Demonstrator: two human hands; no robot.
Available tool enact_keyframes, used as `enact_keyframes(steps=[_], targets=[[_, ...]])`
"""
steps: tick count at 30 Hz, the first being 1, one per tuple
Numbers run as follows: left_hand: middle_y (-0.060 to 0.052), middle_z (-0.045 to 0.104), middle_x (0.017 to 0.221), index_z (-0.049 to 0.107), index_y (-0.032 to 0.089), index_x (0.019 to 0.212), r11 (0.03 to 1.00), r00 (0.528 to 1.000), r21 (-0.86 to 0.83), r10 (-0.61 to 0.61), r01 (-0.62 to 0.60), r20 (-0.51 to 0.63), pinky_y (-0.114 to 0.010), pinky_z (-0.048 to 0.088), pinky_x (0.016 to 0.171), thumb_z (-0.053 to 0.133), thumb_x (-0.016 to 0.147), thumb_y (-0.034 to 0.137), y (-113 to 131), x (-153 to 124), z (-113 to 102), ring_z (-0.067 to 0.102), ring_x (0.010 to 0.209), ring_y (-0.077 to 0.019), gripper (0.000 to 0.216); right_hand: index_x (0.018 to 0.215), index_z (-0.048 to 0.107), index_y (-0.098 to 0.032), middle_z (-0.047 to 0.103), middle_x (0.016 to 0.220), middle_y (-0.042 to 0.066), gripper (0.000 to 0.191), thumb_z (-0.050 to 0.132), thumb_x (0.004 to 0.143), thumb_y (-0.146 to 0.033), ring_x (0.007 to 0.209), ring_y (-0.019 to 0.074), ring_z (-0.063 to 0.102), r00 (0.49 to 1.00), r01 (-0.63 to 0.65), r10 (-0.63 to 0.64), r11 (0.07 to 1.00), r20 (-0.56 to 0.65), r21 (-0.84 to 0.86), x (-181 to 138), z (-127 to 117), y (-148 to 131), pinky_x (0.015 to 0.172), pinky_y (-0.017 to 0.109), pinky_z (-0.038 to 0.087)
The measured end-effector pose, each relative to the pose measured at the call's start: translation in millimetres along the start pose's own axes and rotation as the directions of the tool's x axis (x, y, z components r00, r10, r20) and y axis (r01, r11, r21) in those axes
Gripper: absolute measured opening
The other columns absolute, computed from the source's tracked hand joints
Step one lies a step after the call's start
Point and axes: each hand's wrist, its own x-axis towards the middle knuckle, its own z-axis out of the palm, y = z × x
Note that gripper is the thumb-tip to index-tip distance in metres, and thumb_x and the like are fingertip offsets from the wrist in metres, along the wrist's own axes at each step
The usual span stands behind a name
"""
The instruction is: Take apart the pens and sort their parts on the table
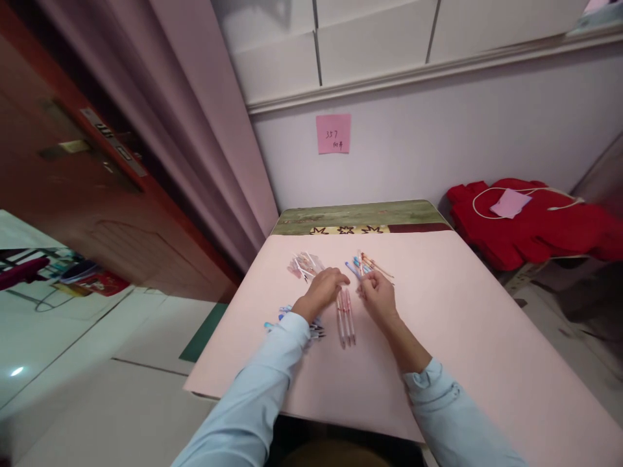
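Note:
Both my hands rest on a pale pink table cover (462, 324) among groups of pens. My left hand (322, 290) lies knuckles up with its fingers curled, just left of a bundle of pink pens (345, 314). My right hand (377, 293) is pinched closed on a pen from the mixed-colour pile (366, 264) in front of it. A clear and pink pen heap (304, 264) lies beyond my left hand. Blue pens (292, 321) show beside my left wrist, partly hidden by my sleeve.
A green patterned table edge (355, 217) shows beyond the cover, against the wall. A pink sticky note (333, 133) is stuck on the wall. Red cloth with a white cable (530, 220) lies on a seat at right. A wooden door (73, 181) stands at left.

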Motion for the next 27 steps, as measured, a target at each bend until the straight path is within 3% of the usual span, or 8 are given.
enact_keyframes(steps=[6,11,14,17,19,21,24,27], targets=[[-0.007,0.066,0.096,0.071,0.022,0.094,0.986,0.985,0.088,0.129,-0.140,0.114,-0.030,0.044,0.087,0.056,0.084,0.013,-13.0,13.9,11.9,0.059,0.097,-0.0203,0.019,0.076,0.053,-0.021,0.070,0.064,0.004,0.022,0.052,0.078,-0.043,0.055,0.0179,0.064,0.997,-0.076,0.077,0.996,0.011,-0.040,5.5,-5.6,-5.2,0.056,0.026,0.049],[-0.009,0.063,0.096,0.066,0.018,0.088,0.988,0.989,0.121,0.086,-0.100,0.118,-0.031,0.044,0.085,0.051,0.086,0.010,-7.7,15.8,14.7,0.058,0.094,-0.0208,0.018,0.078,0.054,-0.019,0.069,0.064,0.005,0.024,0.053,0.078,-0.043,0.055,0.0182,0.064,0.997,-0.077,0.077,0.997,0.021,-0.017,11.2,-1.8,-1.4,0.055,0.027,0.049],[-0.010,0.062,0.099,0.064,0.018,0.092,0.992,0.998,0.125,0.022,-0.029,0.053,-0.033,0.042,0.091,0.046,0.088,0.007,-5.8,6.6,0.4,0.056,0.098,-0.0214,0.021,0.080,0.055,-0.019,0.069,0.064,0.005,0.025,0.054,0.078,-0.043,0.055,0.0178,0.063,0.997,-0.076,0.076,0.997,0.022,0.005,12.8,-0.5,0.3,0.056,0.027,0.050],[-0.008,0.062,0.099,0.063,0.019,0.092,0.990,0.980,-0.003,-0.142,0.143,-0.137,-0.031,0.043,0.091,0.048,0.090,0.016,-10.0,-27.1,-27.5,0.056,0.098,-0.0199,0.016,0.081,0.055,-0.019,0.068,0.064,0.004,0.024,0.054,0.078,-0.042,0.054,0.0166,0.062,0.996,-0.085,0.085,0.996,0.007,0.014,13.1,-1.5,-0.9,0.054,0.026,0.049],[-0.006,0.061,0.098,0.063,0.020,0.090,0.969,0.935,-0.115,-0.242,0.219,-0.260,-0.029,0.044,0.087,0.050,0.090,0.021,-14.4,-62.2,-44.2,0.056,0.095,-0.0185,0.013,0.081,0.054,-0.019,0.067,0.063,0.003,0.022,0.054,0.078,-0.041,0.053,0.0159,0.061,0.996,-0.086,0.086,0.996,-0.003,0.011,12.9,-2.1,-2.1,0.053,0.025,0.048],[-0.005,0.060,0.095,0.063,0.021,0.089,0.934,0.888,-0.198,-0.348,0.298,-0.302,-0.028,0.045,0.079,0.052,0.088,0.025,-19.3,-100.0,-52.2,0.056,0.085,-0.0166,0.012,0.081,0.054,-0.019,0.067,0.063,0.003,0.021,0.055,0.078,-0.039,0.053,0.0155,0.060,0.997,-0.075,0.075,0.997,0.005,0.018,12.3,-1.9,-2.5,0.054,0.025,0.047],[-0.004,0.059,0.092,0.064,0.021,0.086,0.900,0.848,-0.239,-0.426,0.363,-0.316,-0.027,0.045,0.075,0.053,0.087,0.025,-29.4,-147.1,-45.5,0.056,0.081,-0.0159,0.012,0.080,0.055,-0.019,0.067,0.063,0.003,0.020,0.056,0.078,-0.039,0.052,0.0152,0.059,0.999,-0.045,0.045,0.999,0.027,0.006,9.1,0.0,-1.3,0.055,0.025,0.047],[-0.004,0.059,0.089,0.064,0.020,0.084,0.864,0.776,-0.257,-0.503,0.433,-0.381,-0.028,0.044,0.074,0.052,0.086,0.023,-44.5,-174.5,-28.1,0.055,0.077,-0.0160,0.012,0.079,0.057,-0.019,0.067,0.062,0.002,0.019,0.057,0.079,-0.038,0.053,0.0157,0.058,0.999,0.002,0.000,0.999,0.032,-0.045,2.6,2.6,0.8,0.056,0.026,0.046]])
